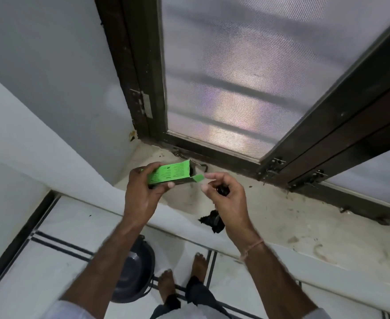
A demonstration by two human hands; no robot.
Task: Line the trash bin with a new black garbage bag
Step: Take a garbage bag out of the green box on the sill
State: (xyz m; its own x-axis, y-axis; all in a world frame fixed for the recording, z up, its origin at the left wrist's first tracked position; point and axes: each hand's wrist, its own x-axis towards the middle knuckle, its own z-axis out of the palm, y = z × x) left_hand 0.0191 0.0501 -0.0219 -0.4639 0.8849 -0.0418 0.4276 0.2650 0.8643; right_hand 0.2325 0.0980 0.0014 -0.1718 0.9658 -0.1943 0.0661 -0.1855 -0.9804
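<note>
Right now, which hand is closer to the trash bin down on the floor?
The left. The left hand, gripping the green box, hangs almost straight above the trash bin. The right hand, closed on the black bag, is off to the bin's right.

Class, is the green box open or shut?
Open. The green box in the left hand has its end flap folded out, showing a dark opening.

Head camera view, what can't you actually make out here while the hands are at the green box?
- Trash bin: mostly behind the left forearm; whether it has a liner is hidden.
- Green box in the left hand: print too small and blurred; contents in shadow.
- Black bag in the right hand: curled fingers cover most of it.
- Black scrap on the sill: partly behind the right wrist.
</note>
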